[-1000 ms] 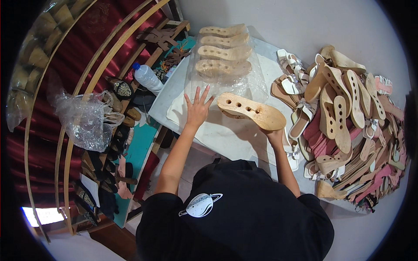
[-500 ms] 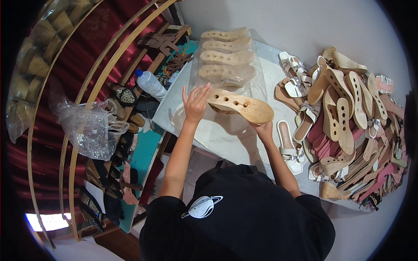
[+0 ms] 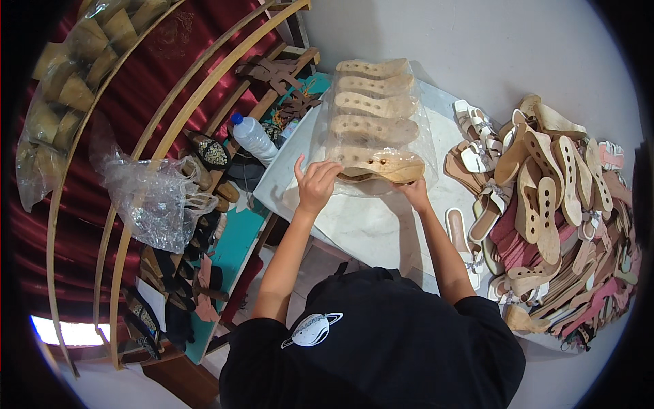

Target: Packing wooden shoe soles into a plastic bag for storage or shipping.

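A clear plastic bag (image 3: pixel 426 140) lies on the table with several pale wooden wedge soles (image 3: pixel 375 105) in a row inside it, their sides showing round holes. The nearest wooden wedge sole (image 3: pixel 395 163) lies at the bag's near end, with dark knots beside its holes. My right hand (image 3: pixel 413 193) grips this sole's right end from below, fingertips partly hidden under it. At the left end of the same sole, my left hand (image 3: pixel 318 187) closes on the bag's edge, one finger raised; its thumb is hidden.
On the right, a heap of wooden soles (image 3: pixel 547 211), white sandals (image 3: pixel 458 228) and flat insoles covers the table (image 3: pixel 381 228). Left of the table are a water bottle (image 3: pixel 253 138), a crumpled plastic bag (image 3: pixel 160 211) and curved wooden rails (image 3: pixel 170 129) before a red curtain.
The held sole has moved away from me into the bag's near end, beside the others. My left hand has gone from spread fingers to closing at the bag's edge.
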